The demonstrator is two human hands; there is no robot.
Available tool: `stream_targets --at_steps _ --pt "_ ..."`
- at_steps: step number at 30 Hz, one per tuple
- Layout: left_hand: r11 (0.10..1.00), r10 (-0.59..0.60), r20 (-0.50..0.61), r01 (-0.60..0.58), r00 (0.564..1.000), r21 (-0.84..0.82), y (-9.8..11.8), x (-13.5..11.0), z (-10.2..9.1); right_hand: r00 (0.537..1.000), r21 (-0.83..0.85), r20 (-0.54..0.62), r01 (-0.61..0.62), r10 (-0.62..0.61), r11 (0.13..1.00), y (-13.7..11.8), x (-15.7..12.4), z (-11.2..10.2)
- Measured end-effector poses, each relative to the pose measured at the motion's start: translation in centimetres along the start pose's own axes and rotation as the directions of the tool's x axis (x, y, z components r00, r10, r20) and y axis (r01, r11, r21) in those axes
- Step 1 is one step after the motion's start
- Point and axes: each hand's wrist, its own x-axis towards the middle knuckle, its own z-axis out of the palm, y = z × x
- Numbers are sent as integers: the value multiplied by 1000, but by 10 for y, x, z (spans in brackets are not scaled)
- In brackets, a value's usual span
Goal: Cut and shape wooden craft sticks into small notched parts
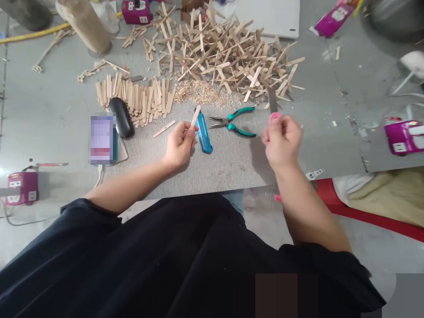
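Note:
My left hand [180, 143] is closed around the lower end of a wooden craft stick [195, 115], whose upper end points away from me. Just right of it, a blue utility knife [204, 134] lies on the table. My right hand [282, 139] is a closed fist on a pink-handled flat metal tool [273, 102]; its grey blade points toward the pile, and I cannot tell if it is a knife or a file. Between my hands rest green-handled long-nose pliers [232, 122] with jaws apart. A single stick with a dark mark [164, 129] lies left of my left hand.
A large heap of craft sticks [228, 53] covers the back, with wood shavings [202, 92] before it. Sticks in rows [142, 99], a black case [121, 117] and a phone [102, 139] are at left. A bottle [84, 26] stands behind; a white panel [274, 17] lies at the back.

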Motion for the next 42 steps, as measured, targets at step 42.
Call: stream_targets --at_steps 42 --pt "836 259 35 -243 965 492 27 -11 -6 860 484 509 -310 24 818 -96 16 88"
